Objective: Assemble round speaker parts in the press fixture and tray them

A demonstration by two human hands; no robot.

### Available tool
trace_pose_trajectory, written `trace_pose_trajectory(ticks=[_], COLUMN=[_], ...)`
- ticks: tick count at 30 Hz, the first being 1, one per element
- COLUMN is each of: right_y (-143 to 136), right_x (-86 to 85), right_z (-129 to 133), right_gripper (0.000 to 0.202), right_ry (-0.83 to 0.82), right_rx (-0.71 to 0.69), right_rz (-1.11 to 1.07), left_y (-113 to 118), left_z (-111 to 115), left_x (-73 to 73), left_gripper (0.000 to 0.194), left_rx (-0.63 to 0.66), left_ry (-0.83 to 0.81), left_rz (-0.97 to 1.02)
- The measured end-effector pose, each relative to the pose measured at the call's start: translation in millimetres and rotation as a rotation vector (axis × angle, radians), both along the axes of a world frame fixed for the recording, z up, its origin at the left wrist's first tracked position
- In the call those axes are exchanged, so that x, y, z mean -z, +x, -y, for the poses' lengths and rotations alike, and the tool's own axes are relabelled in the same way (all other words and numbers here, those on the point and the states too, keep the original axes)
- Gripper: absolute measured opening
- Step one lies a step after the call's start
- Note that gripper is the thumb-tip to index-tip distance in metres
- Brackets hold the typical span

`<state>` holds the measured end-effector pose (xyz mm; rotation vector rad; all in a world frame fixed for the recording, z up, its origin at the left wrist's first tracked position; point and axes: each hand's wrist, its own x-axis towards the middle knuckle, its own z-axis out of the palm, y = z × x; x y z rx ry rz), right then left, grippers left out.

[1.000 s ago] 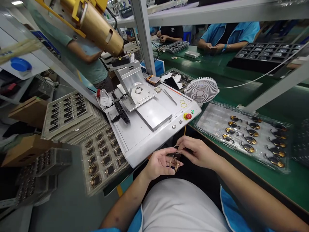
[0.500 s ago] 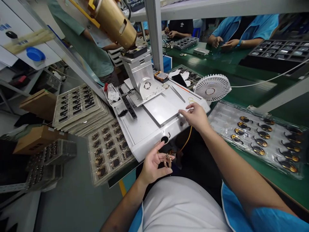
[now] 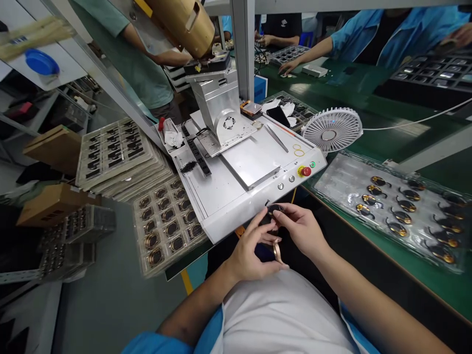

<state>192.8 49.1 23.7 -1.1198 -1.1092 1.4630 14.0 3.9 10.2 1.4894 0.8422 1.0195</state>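
Note:
My left hand [image 3: 250,250] is closed, with a rose-gold ring-shaped case [image 3: 277,251], like a watch case, between thumb and lower fingers. Its index fingertip also touches the rim of a black round disc-shaped part [image 3: 275,209] with a small tail. My right hand [image 3: 302,226] pinches that disc from the other side, its thumb on top. Both hands are in front of the white machine base [image 3: 228,221], above my lap. The far fingers and the underside of the disc are partly hidden.
On the base are a flat metal plate [image 3: 252,162], tweezers [image 3: 276,137], yellow rings [image 3: 298,151] and a red stop button [image 3: 305,171]. A fan [image 3: 332,130] stands right, beside a tray of round parts [image 3: 342,182]. Another tray [image 3: 167,226] lies left. Co-workers are beyond.
My right hand has come from the plate's edge to the black disc and grips it. My left hand has shifted right, still with the ring-shaped case. The control buttons are now uncovered.

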Motion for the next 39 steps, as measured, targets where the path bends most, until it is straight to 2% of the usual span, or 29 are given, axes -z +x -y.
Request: trace_pose_trajectory(ticks=[4, 9, 11, 15, 20, 23, 25, 28, 30, 32, 36, 39], right_y=[8.0, 5.7, 4.8, 5.4, 9.2, 10.1, 10.6, 11.4, 10.9, 8.0, -4.8, -15.2], right_x=[-7.6, -7.6, -6.8, -5.4, -2.7, -0.2, 0.9, 0.4, -1.6, -4.5, -11.2, -15.6], right_z=[-2.7, -1.8, -1.8, -2.0, -0.9, 0.1, 0.5, 1.2, 2.9, 6.3, 16.6, 22.9], right_gripper=[0.044, 0.05, 0.05, 0.048, 0.047, 0.05, 0.053, 0.054, 0.053, 0.052, 0.05, 0.048], right_ry=[-0.066, -0.102, -0.111, -0.116, -0.184, -0.263, -0.321, -0.368, -0.375, -0.4, -0.473, -0.423], right_rx=[-0.041, -0.008, 0.004, 0.052, 0.001, 0.015, 0.023, 0.017, -0.008, -0.073, -0.189, -0.139], right_rz=[-0.013, 0.003, -0.004, -0.043, -0.142, -0.195, -0.215, -0.23, -0.234, -0.246, -0.295, -0.297], left_y=[-5.8, -7.2, -7.0, -7.2, -9.4, -11.8, -13.3, -14.6, -14.9, -14.7, -12.9, -11.1], left_z=[-3.2, -2.8, -1.3, -1.0, -8.0, -11.3, -11.9, -11.9, -12.5, -14.0, -16.5, -16.2], left_x=[-2.9, 4.4, 7.5, 13.1, 22.2, 24.3, 24.5, 26.7, 29.9, 33.7, 38.9, 38.9], left_gripper=[0.084, 0.084, 0.084, 0.082, 0.075, 0.074, 0.077, 0.079, 0.07, 0.06, 0.061, 0.06], left_rx=[0.009, -0.008, 0.006, 0.045, 0.049, 0.086, 0.092, 0.011, -0.048, -0.085, -0.142, -0.129], left_ry=[-0.052, -0.105, -0.074, 0.157, 0.527, 0.603, 0.564, 0.352, 0.169, 0.031, -0.083, -0.093], left_rz=[0.08, 0.145, 0.128, -0.105, -0.476, -0.543, -0.45, -0.118, 0.121, 0.28, 0.394, 0.41])
